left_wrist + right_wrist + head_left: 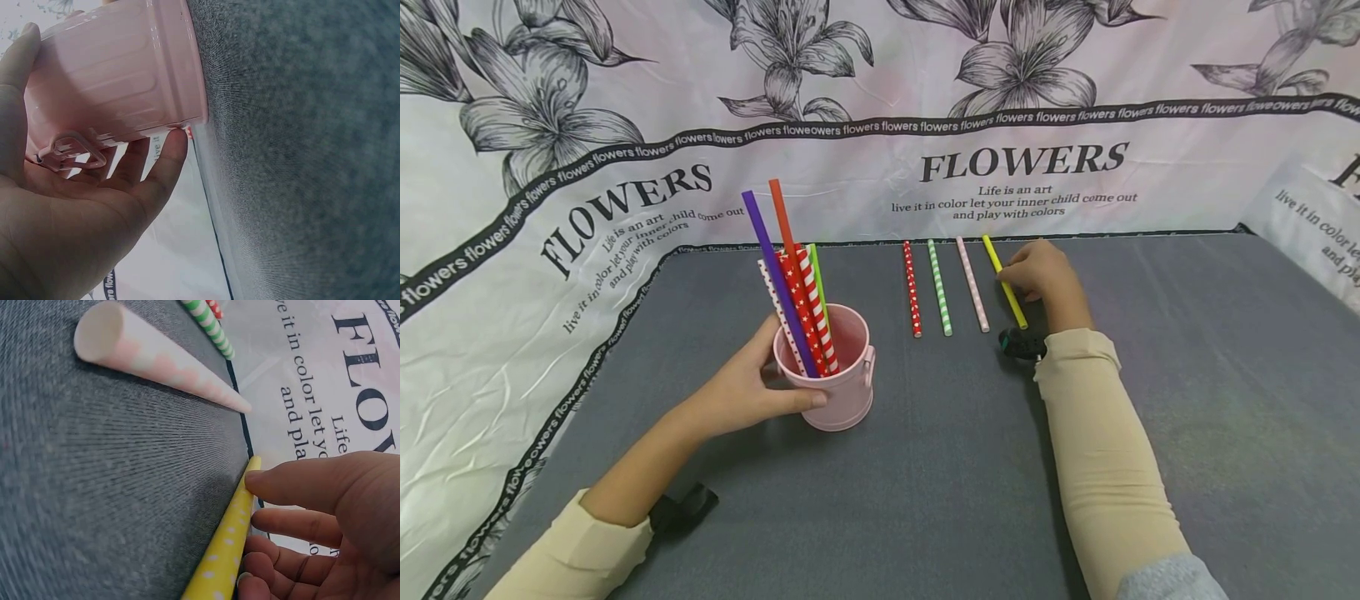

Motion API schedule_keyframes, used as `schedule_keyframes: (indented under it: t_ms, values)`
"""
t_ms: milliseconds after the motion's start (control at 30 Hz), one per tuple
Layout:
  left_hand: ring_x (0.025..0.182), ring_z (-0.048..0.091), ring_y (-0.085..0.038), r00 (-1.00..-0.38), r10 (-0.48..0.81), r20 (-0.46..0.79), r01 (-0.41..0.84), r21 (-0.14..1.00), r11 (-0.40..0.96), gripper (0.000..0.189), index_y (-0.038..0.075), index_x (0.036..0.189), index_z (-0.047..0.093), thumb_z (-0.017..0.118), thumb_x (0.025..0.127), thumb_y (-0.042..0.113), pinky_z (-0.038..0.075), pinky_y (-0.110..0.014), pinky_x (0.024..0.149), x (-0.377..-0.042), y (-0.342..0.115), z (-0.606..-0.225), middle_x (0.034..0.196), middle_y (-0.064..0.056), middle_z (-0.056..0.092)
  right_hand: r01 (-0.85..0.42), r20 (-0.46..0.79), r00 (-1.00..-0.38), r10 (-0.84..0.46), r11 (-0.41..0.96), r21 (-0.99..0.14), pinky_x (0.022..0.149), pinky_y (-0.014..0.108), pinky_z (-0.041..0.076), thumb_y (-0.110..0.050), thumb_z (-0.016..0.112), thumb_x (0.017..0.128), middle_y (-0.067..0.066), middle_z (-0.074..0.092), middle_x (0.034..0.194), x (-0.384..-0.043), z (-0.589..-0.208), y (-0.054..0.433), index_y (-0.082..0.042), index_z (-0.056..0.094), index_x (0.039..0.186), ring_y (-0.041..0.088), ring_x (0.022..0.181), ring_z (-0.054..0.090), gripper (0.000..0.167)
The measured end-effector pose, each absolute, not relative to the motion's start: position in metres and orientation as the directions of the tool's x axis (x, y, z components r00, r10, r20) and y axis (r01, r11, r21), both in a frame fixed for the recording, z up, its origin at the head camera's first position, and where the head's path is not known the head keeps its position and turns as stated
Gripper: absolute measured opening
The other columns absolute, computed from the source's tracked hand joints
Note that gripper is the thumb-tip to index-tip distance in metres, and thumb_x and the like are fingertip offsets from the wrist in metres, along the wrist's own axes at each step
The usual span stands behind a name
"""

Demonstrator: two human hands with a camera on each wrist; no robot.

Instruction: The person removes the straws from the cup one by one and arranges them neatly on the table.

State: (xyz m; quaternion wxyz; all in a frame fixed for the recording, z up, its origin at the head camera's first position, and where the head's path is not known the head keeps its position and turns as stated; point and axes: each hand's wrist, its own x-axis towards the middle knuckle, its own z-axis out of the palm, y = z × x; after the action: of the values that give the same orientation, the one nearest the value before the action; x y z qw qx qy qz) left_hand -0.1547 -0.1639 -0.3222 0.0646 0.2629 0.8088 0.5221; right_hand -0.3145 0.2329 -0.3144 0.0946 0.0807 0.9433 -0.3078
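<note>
My left hand (741,387) grips a pink metal bucket (842,407) from its left side, thumb across the front. In the left wrist view the bucket's small handle (72,153) lies near the palm. Several paper straws lean left inside it, among them a purple straw (767,250), an orange straw (780,212) and a red-and-white striped straw (817,312). At the back of the table my right hand (1048,279) pinches a yellow straw (1016,308) with thumb and fingertips. White dots show on this straw (222,550) in the right wrist view.
Left of the yellow straw, a pink-and-white straw (972,283), a green-and-white striped straw (939,287) and a red dotted straw (912,287) lie in a row on the grey tabletop (940,467). A white flower-printed cloth (850,183) rises behind the back edge.
</note>
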Motion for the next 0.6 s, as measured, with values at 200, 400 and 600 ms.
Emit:
schedule_keyframes:
  t_ms: [200,400,600]
  values:
    - [0.13,0.048,-0.026,-0.85,0.498,0.174,0.356,0.886,0.297,0.095,0.022,0.153,0.027,0.086,0.08,0.02,0.048,-0.054,0.1,-0.1546,-0.1644,-0.3232,0.146,-0.001,0.045,0.171,-0.182,-0.98,0.086,0.829,-0.532,0.059,0.033,0.056,-0.018,0.066,0.094,0.019,0.061,0.096,-0.3105,-0.3154,0.233,0.006,0.068,0.11,0.027,0.075,0.062,0.029]
    - [0.13,0.048,-0.025,-0.849,0.497,0.178,0.36,0.884,0.298,0.094,0.023,0.153,0.027,0.086,0.08,0.02,0.048,-0.053,0.099,-0.1548,-0.1645,-0.3235,0.145,-0.001,0.046,0.151,-0.156,-0.985,0.077,0.826,-0.544,0.054,0.03,0.054,-0.014,0.066,0.093,0.013,0.058,0.077,-0.3087,-0.3157,0.2353,0.005,0.067,0.093,0.022,0.062,0.058,0.019]
    - [0.13,0.048,-0.026,-0.853,0.494,0.171,0.354,0.884,0.305,0.095,0.023,0.153,0.027,0.087,0.08,0.02,0.049,-0.052,0.099,-0.155,-0.1644,-0.3234,0.145,-0.001,0.046,0.13,-0.146,-0.987,0.06,0.834,-0.536,0.05,0.028,0.052,-0.014,0.065,0.093,0.007,0.053,0.065,-0.3091,-0.3157,0.232,0.002,0.064,0.084,0.018,0.054,0.055,0.019]
